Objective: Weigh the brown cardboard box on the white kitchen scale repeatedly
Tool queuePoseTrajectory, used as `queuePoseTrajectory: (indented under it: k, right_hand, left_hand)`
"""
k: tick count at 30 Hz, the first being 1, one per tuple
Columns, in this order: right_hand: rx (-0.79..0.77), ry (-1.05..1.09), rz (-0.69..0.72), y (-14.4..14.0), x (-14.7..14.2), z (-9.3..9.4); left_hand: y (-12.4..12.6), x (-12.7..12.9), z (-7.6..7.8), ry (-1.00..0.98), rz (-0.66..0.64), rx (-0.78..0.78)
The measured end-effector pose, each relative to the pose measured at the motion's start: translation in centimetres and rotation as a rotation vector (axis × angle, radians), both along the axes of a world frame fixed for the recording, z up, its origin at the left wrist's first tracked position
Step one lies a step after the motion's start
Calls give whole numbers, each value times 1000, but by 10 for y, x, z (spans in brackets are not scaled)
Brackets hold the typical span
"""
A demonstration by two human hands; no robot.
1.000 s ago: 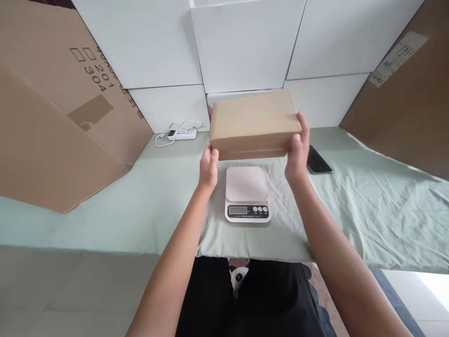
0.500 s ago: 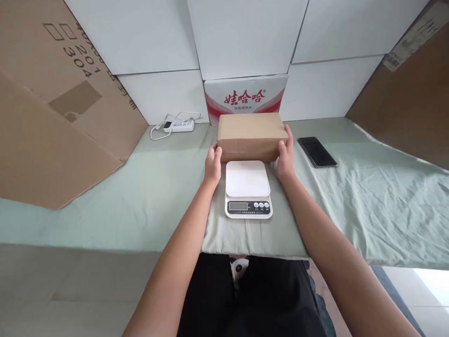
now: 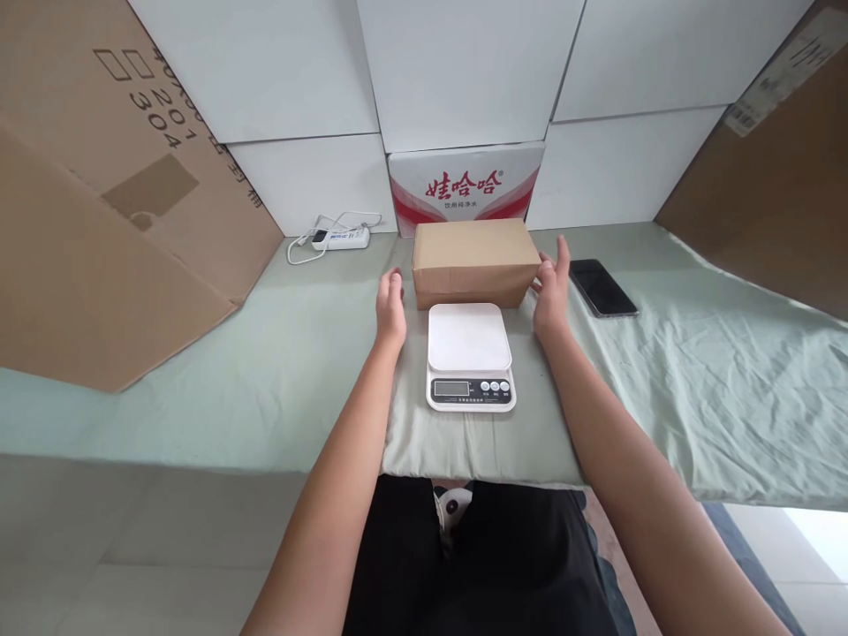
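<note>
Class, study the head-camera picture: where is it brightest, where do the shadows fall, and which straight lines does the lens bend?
Head view: soft, even light; brightest in the overexposed floor patch at lower right. A faint shadow lies beside the cardboard box, between the open left hand and right hand. The wide lens splays the wall panel seams outward; everything is sharp, no blur.

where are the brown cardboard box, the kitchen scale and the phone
brown cardboard box [image 3: 473, 247]: head view, top face
kitchen scale [image 3: 469, 336]: head view, white weighing plate
phone [image 3: 602, 287]: head view, dark screen
</note>
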State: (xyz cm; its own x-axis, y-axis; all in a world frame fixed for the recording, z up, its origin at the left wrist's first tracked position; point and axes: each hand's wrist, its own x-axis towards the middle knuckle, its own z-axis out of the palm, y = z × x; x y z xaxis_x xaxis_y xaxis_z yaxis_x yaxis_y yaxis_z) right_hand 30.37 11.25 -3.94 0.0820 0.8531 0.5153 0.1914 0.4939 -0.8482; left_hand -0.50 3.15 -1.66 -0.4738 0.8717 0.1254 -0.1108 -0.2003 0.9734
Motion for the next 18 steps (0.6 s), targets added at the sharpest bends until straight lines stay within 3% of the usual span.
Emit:
queuePoseTrajectory:
  k: [4,13,18]
  right_hand:
    - [-133,86,-37,1,6,-2]
    - [-72,-33,23,-23,-16,14]
    - [-69,-55,23,-28,-15,21]
  left_hand:
    - [-2,-11,6,-95,45,-9]
    - [-9,8,1,102,-131,-12]
    - [-10,10,2,130,-165,9]
